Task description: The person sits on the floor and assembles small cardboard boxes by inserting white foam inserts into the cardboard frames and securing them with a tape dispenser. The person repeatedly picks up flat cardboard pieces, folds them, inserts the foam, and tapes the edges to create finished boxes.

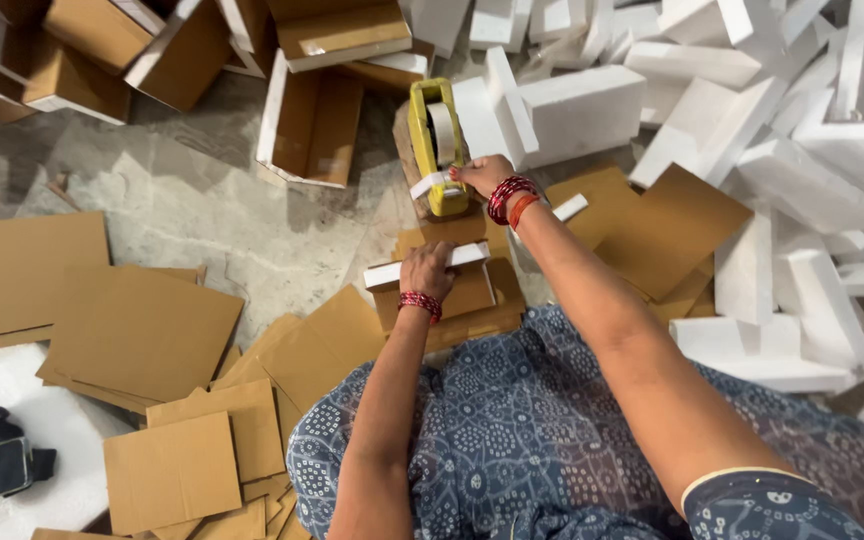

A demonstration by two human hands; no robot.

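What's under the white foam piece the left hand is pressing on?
The white foam piece lies on a stack of brown cardboard sheets, under the left hand. The right hand pulls tape from the yellow tape dispenser. Anything between the sheets is hidden.

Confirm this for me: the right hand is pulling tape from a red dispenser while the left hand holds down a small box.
Wrong on one count: the tape dispenser is yellow, not red. The head view shows the right hand pulling tape from it while the left hand holds down a small box.
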